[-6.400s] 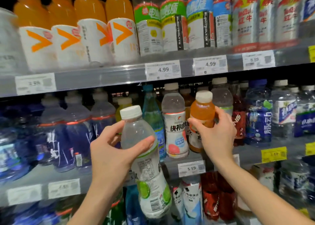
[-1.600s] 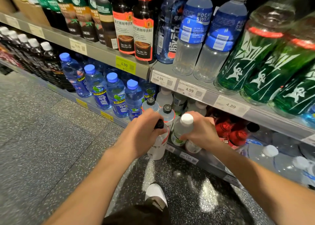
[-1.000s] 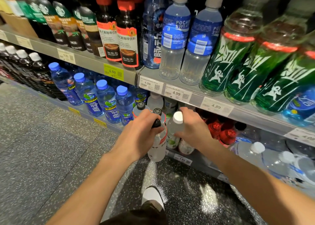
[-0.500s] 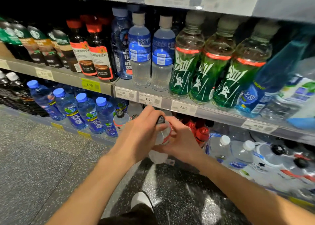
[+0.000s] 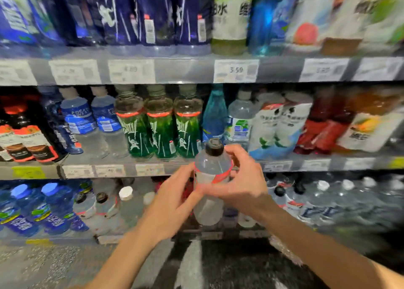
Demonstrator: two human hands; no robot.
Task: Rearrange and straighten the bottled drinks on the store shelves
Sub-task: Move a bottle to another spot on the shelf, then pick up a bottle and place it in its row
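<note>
Evenly lit store interior, light from overhead, no hard shadows. Heavy motion blur throughout, worst toward the top and right edges: upper shelf point(image 5: 196, 69) bottles smeared into streaks, price tags point(image 5: 236, 71) mostly unreadable. Sharpest at centre: clear bottle point(image 5: 211, 179) with dark cap fairly crisp, both hands point(image 5: 175, 201) softly blurred at the fingertips. Green bottles point(image 5: 160, 131) moderately sharp, labels legible as shapes only. Wide-angle bending at the edges, shelf lines bowed. Dim recess under the lowest shelf; floor point(image 5: 54, 266) grainy, white glare streak at bottom centre. Compression smearing at right.
</note>
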